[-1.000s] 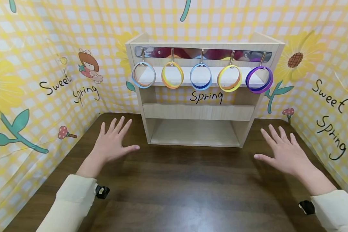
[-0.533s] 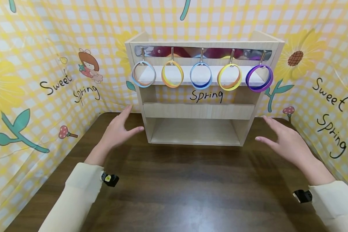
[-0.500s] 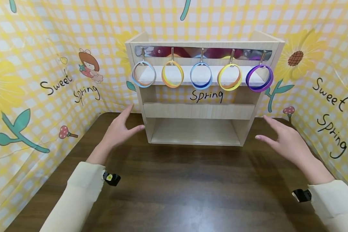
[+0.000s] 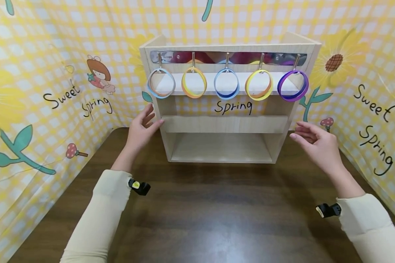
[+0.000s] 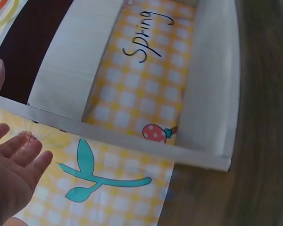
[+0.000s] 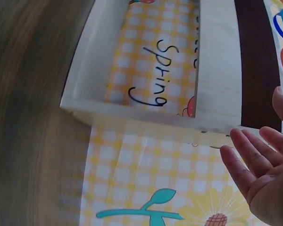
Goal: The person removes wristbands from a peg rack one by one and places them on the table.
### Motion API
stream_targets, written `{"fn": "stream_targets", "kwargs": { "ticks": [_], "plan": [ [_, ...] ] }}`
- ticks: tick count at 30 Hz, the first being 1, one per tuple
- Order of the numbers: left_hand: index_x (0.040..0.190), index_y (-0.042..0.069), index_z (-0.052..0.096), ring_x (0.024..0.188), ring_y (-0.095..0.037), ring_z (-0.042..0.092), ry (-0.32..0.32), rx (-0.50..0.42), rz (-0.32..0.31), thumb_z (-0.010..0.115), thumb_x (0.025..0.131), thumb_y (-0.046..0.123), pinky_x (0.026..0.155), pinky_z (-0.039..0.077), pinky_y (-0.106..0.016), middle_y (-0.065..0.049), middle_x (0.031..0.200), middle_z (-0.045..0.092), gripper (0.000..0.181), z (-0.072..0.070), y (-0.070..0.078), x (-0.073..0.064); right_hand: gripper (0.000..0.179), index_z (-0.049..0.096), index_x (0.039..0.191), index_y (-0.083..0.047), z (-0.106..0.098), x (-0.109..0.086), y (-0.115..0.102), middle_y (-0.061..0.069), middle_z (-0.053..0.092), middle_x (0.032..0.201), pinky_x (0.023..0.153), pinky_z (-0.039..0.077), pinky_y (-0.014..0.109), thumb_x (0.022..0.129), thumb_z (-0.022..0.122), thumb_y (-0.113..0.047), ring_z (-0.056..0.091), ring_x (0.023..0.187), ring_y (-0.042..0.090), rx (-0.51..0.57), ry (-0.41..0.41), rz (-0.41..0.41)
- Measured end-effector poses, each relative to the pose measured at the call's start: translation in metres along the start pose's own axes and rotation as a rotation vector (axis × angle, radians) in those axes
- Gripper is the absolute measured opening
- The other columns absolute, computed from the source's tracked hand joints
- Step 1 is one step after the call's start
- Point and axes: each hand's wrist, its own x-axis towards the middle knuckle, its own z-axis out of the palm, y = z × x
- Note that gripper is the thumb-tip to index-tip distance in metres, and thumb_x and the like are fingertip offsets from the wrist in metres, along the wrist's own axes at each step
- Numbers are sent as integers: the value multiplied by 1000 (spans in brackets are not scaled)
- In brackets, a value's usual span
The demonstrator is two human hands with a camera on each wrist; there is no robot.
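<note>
A pale wooden shelf unit (image 4: pixel 224 125) stands on the table. From hooks on its metal strip (image 4: pixel 210 57) hang several coloured rings: light blue (image 4: pixel 162 97), yellow-orange (image 4: pixel 194 96), blue (image 4: pixel 227 97), yellow (image 4: pixel 260 98) and purple (image 4: pixel 293 98). My left hand (image 4: pixel 139 131) is raised beside the unit's left edge, thumb apart and fingers slightly bent, holding nothing. On the opposite side my right hand (image 4: pixel 322 148) is near the right edge, fingers loosely bent and holding nothing. Each wrist view shows the hand (image 5: pixel 14 174) or hand (image 6: pixel 264 174) near a side panel.
Dark wooden table (image 4: pixel 217 204) extends in front of the unit. Yellow-checked cloth (image 4: pixel 95 33) with flowers and lettering surrounds it at the back and both sides. Both wrists carry small black cameras, the left camera (image 4: pixel 139 187) and the right camera (image 4: pixel 329 210).
Both hands have risen and moved forward toward the unit's sides. Their widely spread fingers have drawn together and bent. The rings still hang on their hooks; the head view has shifted slightly.
</note>
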Motion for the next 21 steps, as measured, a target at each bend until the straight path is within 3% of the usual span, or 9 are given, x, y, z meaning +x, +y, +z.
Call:
{"fn": "stream_targets", "kwargs": {
  "ticks": [3,7,13,19,21],
  "plan": [
    [149,1,34,134,-31,40,28,-101,-27,69,89,11,106,35,-39,-18,149,38,69,4,11,3,35,65,118,6,1,5,-2,4,71,101,74,46,8,87,73,-10,61,84,-10,85,35,50],
    [146,-4,36,132,-32,42,55,-155,-32,66,90,9,102,40,-34,-22,147,40,65,10,20,4,32,65,118,2,2,15,-5,-10,68,98,73,48,11,89,71,-9,65,85,-3,231,48,112],
    [140,-7,44,119,-26,55,125,-215,-12,67,87,5,90,48,-26,-25,135,51,59,20,19,10,27,65,114,1,5,29,-8,-5,69,95,67,52,16,88,70,-5,67,82,5,524,79,179],
    [128,-12,53,97,-13,59,191,-213,-8,67,87,4,78,48,-21,-5,107,60,46,30,17,13,29,63,112,4,9,36,-16,3,68,93,67,54,21,86,72,-4,68,81,11,735,120,243],
    [125,-14,54,93,-12,59,211,-216,-6,67,86,3,77,47,-21,-5,103,60,44,32,13,14,31,62,113,5,9,38,-19,5,68,93,67,54,23,85,73,-5,67,82,14,769,131,258]
  ]
}}
